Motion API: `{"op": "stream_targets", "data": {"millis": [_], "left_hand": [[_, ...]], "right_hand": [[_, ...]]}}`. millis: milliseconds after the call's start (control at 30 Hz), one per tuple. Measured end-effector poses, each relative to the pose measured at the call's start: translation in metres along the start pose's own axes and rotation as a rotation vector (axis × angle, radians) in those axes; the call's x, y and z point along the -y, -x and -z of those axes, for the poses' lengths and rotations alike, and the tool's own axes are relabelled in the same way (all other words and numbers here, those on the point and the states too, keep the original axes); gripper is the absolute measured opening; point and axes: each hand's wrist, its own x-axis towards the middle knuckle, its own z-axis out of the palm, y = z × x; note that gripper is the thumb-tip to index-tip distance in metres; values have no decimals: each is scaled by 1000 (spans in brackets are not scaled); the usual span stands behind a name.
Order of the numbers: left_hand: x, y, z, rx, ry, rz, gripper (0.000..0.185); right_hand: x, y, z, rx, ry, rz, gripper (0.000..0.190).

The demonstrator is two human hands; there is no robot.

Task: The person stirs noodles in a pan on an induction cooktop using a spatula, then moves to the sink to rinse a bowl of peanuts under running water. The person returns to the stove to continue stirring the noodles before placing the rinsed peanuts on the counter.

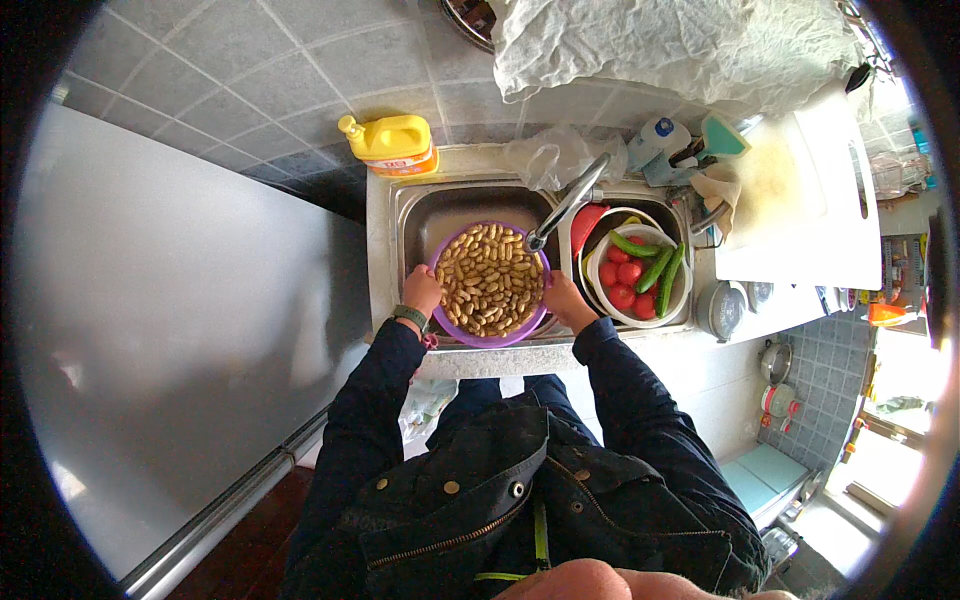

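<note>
A purple plastic basin [498, 341] full of unshelled peanuts [491, 281] is at the left bowl of a stainless steel sink [435, 206]. My left hand [422, 290] grips its left rim, and a watch or band circles that wrist. On the opposite rim, my right hand [567, 300] has hold of the basin. The spout of a chrome faucet [574, 206] reaches over the basin's upper right edge. Whether the basin rests on the sink's bottom I cannot tell.
A white colander [682, 300] with tomatoes [621, 295] and cucumbers [655, 270] fills the right bowl, beside a red container [587, 225]. Behind the sink stand a yellow detergent jug [397, 146] and a clear plastic bag [551, 157]. A white cutting board [810, 202] lies at right.
</note>
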Motion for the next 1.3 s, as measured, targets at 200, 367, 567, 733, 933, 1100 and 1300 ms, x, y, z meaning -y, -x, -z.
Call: {"op": "stream_targets", "data": {"millis": [200,367,567,733,933,1100,1300], "left_hand": [[-1,0,1,-18,16,-25,22],[-4,0,4,46,6,2,25],[-1,-2,1,-19,-15,-42,21],[-4,0,4,3,-25,-29,22],[2,0,0,-3,12,-36,23],[-2,0,2,7,-4,-15,23],[8,-3,-4,-17,-41,-50,21]], "right_hand": [[4,4,3,23,65,57,36],[11,11,10,101,152,125,36],[-3,1,-2,7,130,150,34],[-7,-1,-1,24,222,207,34],[-2,0,-1,6,113,81,36],[3,3,3,6,51,35,39],[2,0,2,19,55,29,38]]}}
